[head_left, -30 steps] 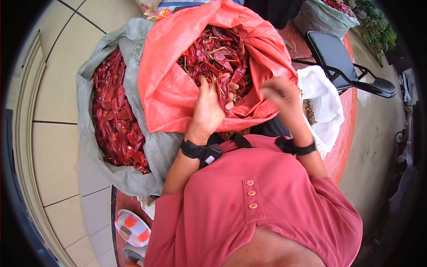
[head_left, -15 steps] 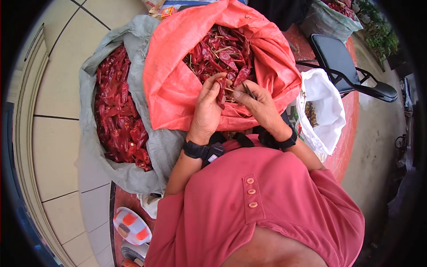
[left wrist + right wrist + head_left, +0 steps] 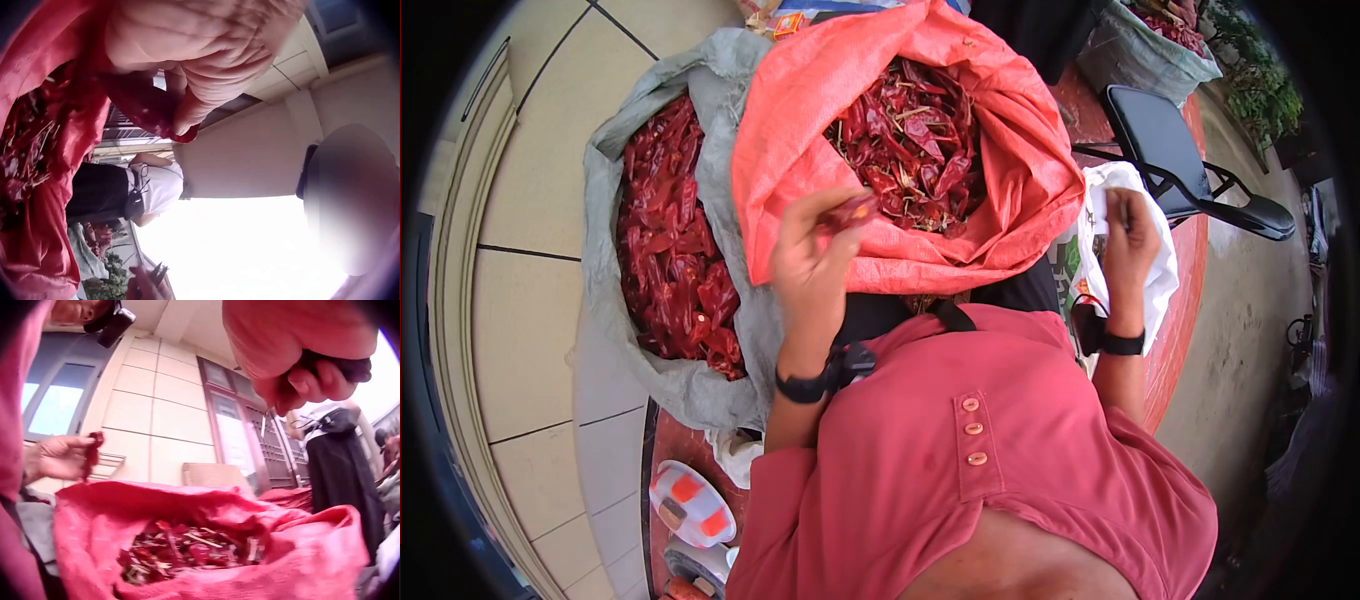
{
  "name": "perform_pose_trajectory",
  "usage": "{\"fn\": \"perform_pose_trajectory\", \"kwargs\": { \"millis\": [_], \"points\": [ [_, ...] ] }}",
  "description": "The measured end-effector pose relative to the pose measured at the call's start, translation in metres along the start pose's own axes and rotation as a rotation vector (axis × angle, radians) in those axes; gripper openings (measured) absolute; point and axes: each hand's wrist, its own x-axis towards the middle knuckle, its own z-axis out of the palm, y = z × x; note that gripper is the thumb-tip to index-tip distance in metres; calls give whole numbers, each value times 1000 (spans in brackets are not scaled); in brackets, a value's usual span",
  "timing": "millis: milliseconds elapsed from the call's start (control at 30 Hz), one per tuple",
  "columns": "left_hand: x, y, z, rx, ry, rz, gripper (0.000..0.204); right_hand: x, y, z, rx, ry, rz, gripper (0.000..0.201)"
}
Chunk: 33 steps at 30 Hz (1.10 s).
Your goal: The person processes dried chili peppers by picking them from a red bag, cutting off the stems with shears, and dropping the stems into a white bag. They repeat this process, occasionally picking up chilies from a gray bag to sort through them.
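Finding: the hands have parted. Half a second earlier they met over the mouth of the red sack [image 3: 800, 150]; now the left hand [image 3: 812, 280] is at the sack's near left edge and the right hand [image 3: 1132, 240] is to the sack's right, over the white bag [image 3: 1157, 278]. The dried pepper [image 3: 847, 213] has moved with the left hand and lies above the red sack's near left rim. In my judgement, the two-handed work on this pod is interrupted or finished.

Grip: the left thumb and fingers pinch the pod, nearly closed. The right fingers are curled round a dark-handled tool [image 3: 350, 367], its thin metal tip [image 3: 264, 425] protruding.

Not verified: the pod is blurred, so whether any stem remains cannot be told. Whether the right hand also holds a scrap is unclear. That hand covers part of the white bag's inside. The right wrist view cuts off the hand's upper part.
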Motion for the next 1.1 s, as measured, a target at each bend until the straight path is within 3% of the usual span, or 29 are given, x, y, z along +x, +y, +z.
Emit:
{"fn": "perform_pose_trajectory", "kwargs": {
  "millis": [100, 133, 233, 267, 300, 367, 400, 433, 500, 533, 567, 600, 633, 700, 833, 967, 1100],
  "points": [
    [-3, 28, -31, 388, 174, 215, 22, 7, 42, -35, -368, 6, 169, 14],
    [0, 32, -43, 491, 271, 210, 22, 7, 46, -40, -553, -9, 231, 22],
    [21, 39, -80, 673, 508, 173, 24, 5, 46, -27, -421, 2, 214, 25],
    [31, 31, -102, 730, 517, 192, 25, 5, 47, -11, -199, -35, 122, 23],
    [41, 31, -112, 1015, 503, 129, 35, 4, 22, 2, -30, -194, 230, 22],
    [47, 16, -135, 1474, 418, 196, 54, -2, -2, 44, 66, -363, 129, 20],
    [47, 17, -129, 1151, 476, 91, 57, -4, -17, 65, 43, -393, 38, 19],
    [44, 26, -114, 999, 451, 108, 54, -2, -19, 87, 137, -443, -56, 19],
    [30, 35, -73, 549, 402, 7, 35, 4, -25, 125, -33, -487, -190, 25],
    [21, 24, -67, 466, 240, 20, 28, 7, -20, 145, -110, -479, -169, 27],
    [10, 32, -46, 114, 96, -150, 21, 8, -13, 164, -181, -474, -157, 29],
    [2, 29, -36, -41, -122, -220, 18, 10, -13, 180, -243, -471, -148, 31],
    [1, 30, -31, 96, -389, -236, 19, 16, -27, 183, -291, -564, -45, 36],
    [-3, 15, -19, -74, -542, -395, 22, 18, -23, 195, -262, -539, -44, 39],
    [-3, -19, -2, -164, -517, -496, 21, 11, 12, 213, 8, -356, -100, 34],
    [0, -39, 10, -239, -488, -572, 21, 16, 23, 215, 388, -549, 274, 32],
    [3, -52, 12, -266, -432, -605, 29, 19, -12, 171, 636, -625, 602, 32]
  ]
}}
